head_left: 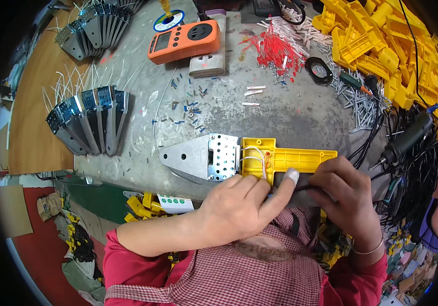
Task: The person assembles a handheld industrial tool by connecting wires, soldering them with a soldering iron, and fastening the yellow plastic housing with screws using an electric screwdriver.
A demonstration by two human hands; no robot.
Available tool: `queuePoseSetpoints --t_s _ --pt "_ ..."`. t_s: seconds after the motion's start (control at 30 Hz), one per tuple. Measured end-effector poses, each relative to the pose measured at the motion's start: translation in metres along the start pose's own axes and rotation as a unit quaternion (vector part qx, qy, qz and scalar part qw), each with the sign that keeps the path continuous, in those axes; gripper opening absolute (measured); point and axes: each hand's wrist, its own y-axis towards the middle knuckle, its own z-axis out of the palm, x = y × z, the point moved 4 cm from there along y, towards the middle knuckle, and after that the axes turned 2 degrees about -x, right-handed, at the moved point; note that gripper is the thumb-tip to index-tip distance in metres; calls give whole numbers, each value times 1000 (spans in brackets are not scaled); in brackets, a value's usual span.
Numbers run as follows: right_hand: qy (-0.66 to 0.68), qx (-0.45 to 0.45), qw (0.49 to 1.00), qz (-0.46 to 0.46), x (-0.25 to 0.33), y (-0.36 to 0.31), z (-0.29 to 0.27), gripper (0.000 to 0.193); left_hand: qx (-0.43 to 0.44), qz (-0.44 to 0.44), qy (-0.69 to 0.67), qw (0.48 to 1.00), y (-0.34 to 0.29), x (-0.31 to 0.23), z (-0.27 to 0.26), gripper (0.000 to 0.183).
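Observation:
In front of me lies a yellow plastic handle shell (pixel 300 159), its open side up, with white and orange-red wires (pixel 266 162) inside. A tapered grey metal plate (pixel 186 156) with a perforated bracket (pixel 224 158) joins its left end. My left hand (pixel 239 206) is closed at the shell's near edge, its thumb tip wrapped in white. A bit of blue shows between its fingers, but their grip is mostly hidden. My right hand (pixel 346 191), right of it, pinches a black cable (pixel 304 187) that runs toward the left hand.
Metal plates with white wires (pixel 94 120) stand at left. An orange multimeter (pixel 184 42) rests on a power strip (pixel 207 65). Small sleeves (pixel 193 107), red pieces (pixel 275 48), screws (pixel 359 104) and yellow shells (pixel 367 41) lie beyond. A power screwdriver (pixel 407 137) and black cables are at right.

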Motion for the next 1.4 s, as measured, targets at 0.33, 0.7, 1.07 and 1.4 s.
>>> queuePoseSetpoints --t_s 0.33,0.7,1.07,1.4 --pt "-120 -2 991 51 -10 -14 -22 46 -53 22 109 992 -5 -5 4 31" --pt "-45 -10 993 107 -61 -13 -25 21 -69 106 158 979 -2 -2 11 29" --pt "-180 26 983 37 -65 -13 -26 19 120 -20 60 991 29 -1 7 43" --pt "35 47 996 64 -70 2 -29 18 144 7 28 989 25 9 9 39"
